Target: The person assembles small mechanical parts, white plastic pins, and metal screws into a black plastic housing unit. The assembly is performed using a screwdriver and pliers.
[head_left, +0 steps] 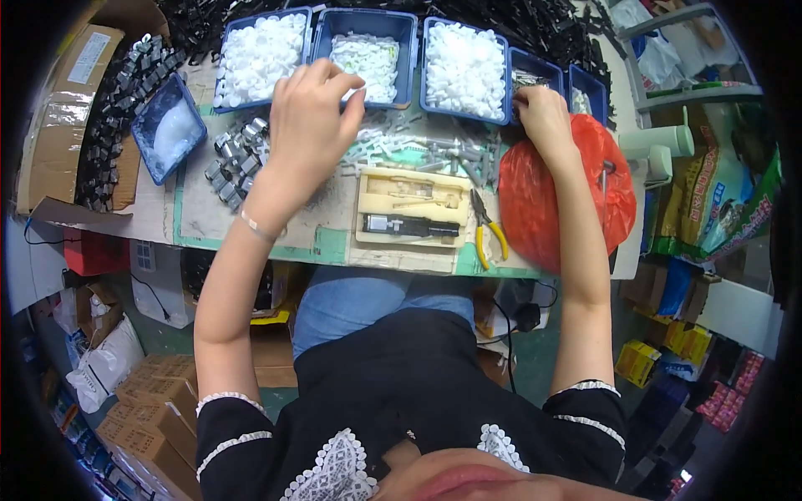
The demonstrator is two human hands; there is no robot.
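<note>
My left hand (pixel 309 117) hovers at the front of a blue bin (pixel 407 50) of small white and greenish plastic parts (pixel 368 60). Its thumb tip and index fingertip come close together in a pinch; anything between them is too small to make out. My right hand (pixel 545 117) reaches to a small blue bin (pixel 547 68) of small metallic parts, fingers bent together over its front edge and fingertips partly hidden. Between my forearms lies a cream fixture tray (pixel 411 178), with a black and silver metal part (pixel 409 225) set in its nearer slot.
Yellow-handled pliers (pixel 487 230) lie beside the fixture, left of a red plastic bag (pixel 526 204). Grey plastic pieces (pixel 451 154) are scattered behind it. Bins of white caps (pixel 464 71), a tilted blue tray (pixel 144 142) and metal clips (pixel 230 171) surround the work area.
</note>
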